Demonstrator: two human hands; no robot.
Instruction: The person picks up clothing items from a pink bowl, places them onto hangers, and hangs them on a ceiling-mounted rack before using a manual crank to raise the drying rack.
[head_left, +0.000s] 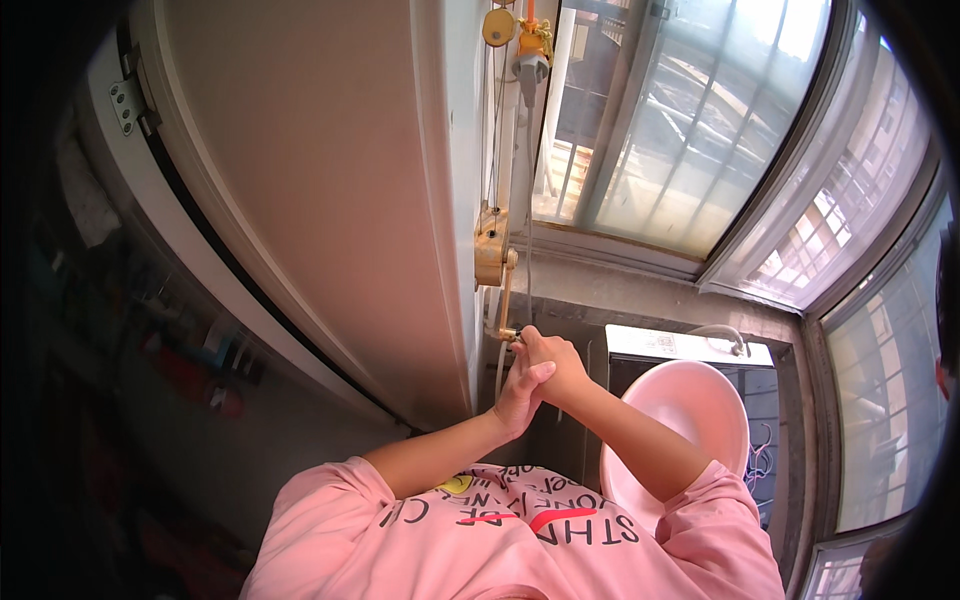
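Observation:
Both of my hands are clasped together at the lower end of a metal hand crank (506, 300). My right hand (561, 366) wraps the end of the crank handle (510, 334), most of which it hides. Just below and to the left, my left hand (516, 399) presses against the right one, its thumb lying over it; how far its fingers reach round the handle is hidden. The crank comes out of a yellowed winch box (492, 247) fixed to the wall edge. Thin cables (491, 135) run from this box up to a round pulley (498, 27).
A pink plastic basin (686, 390) leans at my right, beside a white-topped appliance (675, 343) with a grey hose. A power cord (530, 172) hangs from a plug (531, 69). A door (315, 187) stands at left; barred sliding windows (697, 127) are ahead and right.

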